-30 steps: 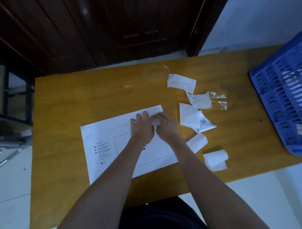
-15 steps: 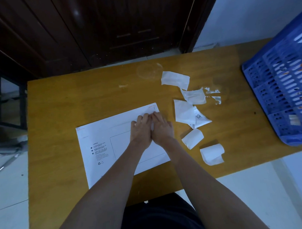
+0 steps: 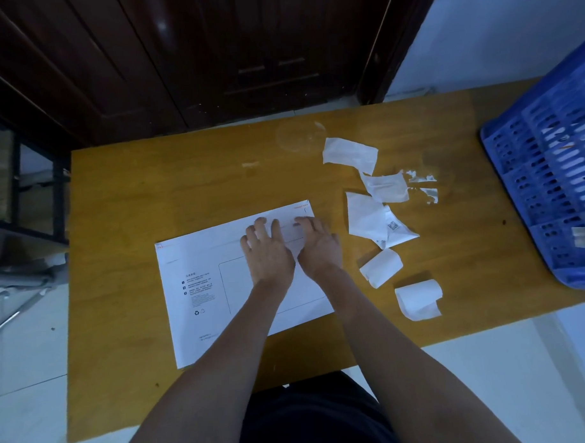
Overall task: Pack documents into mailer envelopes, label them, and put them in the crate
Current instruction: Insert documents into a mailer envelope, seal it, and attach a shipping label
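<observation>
On the mailer envelope (image 3: pixel 200 284), left hand (image 3: pixel 267 252) and right hand (image 3: pixel 318 245) lie flat, palms down, gripping nothing. Hands have spread apart (touching 0.5 s ago); paper scraps (image 3: pixel 377 225) at 3 o'clock.

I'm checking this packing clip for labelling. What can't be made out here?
- Label under the hands: the left hand and right hand cover that part of the mailer envelope, head view.
- Envelope print: too small to read.
- Blue crate: cut off by the right edge; contents unclear through its slots.
</observation>
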The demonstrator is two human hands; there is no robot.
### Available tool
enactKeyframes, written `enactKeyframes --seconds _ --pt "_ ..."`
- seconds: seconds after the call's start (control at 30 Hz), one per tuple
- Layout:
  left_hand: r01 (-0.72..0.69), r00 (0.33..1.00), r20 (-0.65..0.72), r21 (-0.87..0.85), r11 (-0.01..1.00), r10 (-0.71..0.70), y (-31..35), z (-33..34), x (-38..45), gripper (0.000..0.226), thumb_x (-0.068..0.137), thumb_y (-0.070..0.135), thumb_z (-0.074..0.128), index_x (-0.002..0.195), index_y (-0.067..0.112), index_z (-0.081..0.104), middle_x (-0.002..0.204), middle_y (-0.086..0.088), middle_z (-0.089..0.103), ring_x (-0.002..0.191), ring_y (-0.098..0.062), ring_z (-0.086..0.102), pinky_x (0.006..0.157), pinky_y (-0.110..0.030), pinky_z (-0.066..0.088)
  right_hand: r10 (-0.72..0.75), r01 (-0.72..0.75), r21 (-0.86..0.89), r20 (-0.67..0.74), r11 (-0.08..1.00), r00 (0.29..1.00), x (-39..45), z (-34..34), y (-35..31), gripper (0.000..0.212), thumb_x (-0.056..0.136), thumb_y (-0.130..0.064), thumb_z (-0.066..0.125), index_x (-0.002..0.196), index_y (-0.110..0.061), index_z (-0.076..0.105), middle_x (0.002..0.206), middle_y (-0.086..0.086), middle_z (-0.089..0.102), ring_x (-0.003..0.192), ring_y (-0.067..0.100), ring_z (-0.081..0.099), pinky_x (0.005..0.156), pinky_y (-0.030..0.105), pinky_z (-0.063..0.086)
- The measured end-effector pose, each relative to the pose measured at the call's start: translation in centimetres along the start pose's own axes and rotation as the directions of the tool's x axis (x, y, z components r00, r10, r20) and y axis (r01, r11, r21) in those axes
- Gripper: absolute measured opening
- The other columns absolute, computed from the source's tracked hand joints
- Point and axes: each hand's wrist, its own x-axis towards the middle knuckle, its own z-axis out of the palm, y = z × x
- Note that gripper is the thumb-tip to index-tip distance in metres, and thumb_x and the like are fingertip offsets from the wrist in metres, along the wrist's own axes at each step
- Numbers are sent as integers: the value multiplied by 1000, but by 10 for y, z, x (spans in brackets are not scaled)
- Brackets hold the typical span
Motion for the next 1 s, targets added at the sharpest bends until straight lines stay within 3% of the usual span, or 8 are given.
enactKeyframes --seconds 0.3,0.37,0.43,0.53,0.63,0.73,0.83,1.0 --pt "-54 978 203 45 998 44 -26 9 -6 59 98 44 38 150 28 16 147 -6 23 136 -26 22 112 -58 21 66 -47 -220 80 974 995 4 0 -13 59 90 -22 50 145 -24 31 149 -2 25 136 18 28 104 35 30" --pt "-50 967 249 21 999 43 -28 -2 2 57 96 42 42 149 28 22 145 -6 24 135 -26 23 113 -58 17 176 -171 -48 140 984 974 17 -11 -21 49 90 -17 46 138 -21 43 144 1 35 132 21 35 105 36 32" --pt "-48 953 301 53 997 30 -25 -14 15 53 96 39 43 145 25 30 144 -9 26 135 -28 25 114 -57 13 279 -320 312 169 895 945 27 -24 -28 37 90 -11 44 125 -13 56 136 4 45 123 25 48 101 38 41" --pt "-92 952 301 107 990 56 -10 -30 29 46 96 33 44 139 18 40 142 -12 33 136 -29 25 115 -50 18 301 -222 549 -57 806 952 24 -39 -27 20 89 -5 48 103 -8 62 128 3 46 107 23 57 85 31 46" --pt "-60 982 166 -204 977 94 10 -37 36 34 93 22 50 126 16 54 133 -9 44 128 -27 37 102 -38 35 327 -148 486 -308 861 893 14 -52 -8 24 84 0 51 104 -8 62 125 5 48 109 24 50 85 31 41" --pt "-26 956 238 -507 861 169 45 -41 35 24 95 19 47 111 16 65 121 -7 56 112 -24 55 91 -34 46 505 -324 435 -406 840 762 -3 -57 28 30 79 0 51 107 -10 57 127 5 47 115 26 43 89 36 36" --pt "88 862 415 -690 718 292 77 -37 25 23 95 17 49 108 18 68 117 -9 64 104 -26 62 86 -33 49 615 -516 342 -335 786 714 -25 -54 61 44 81 -1 51 120 -20 50 134 1 42 116 27 41 88 37 32" --pt "84 765 493 -713 696 413 107 -22 9 35 99 16 42 131 18 56 140 -7 51 125 -23 50 99 -28 41 570 -522 303 -94 797 816 -41 -52 86 70 87 -12 55 149 -25 26 151 -1 28 127 30 36 103 41 34"
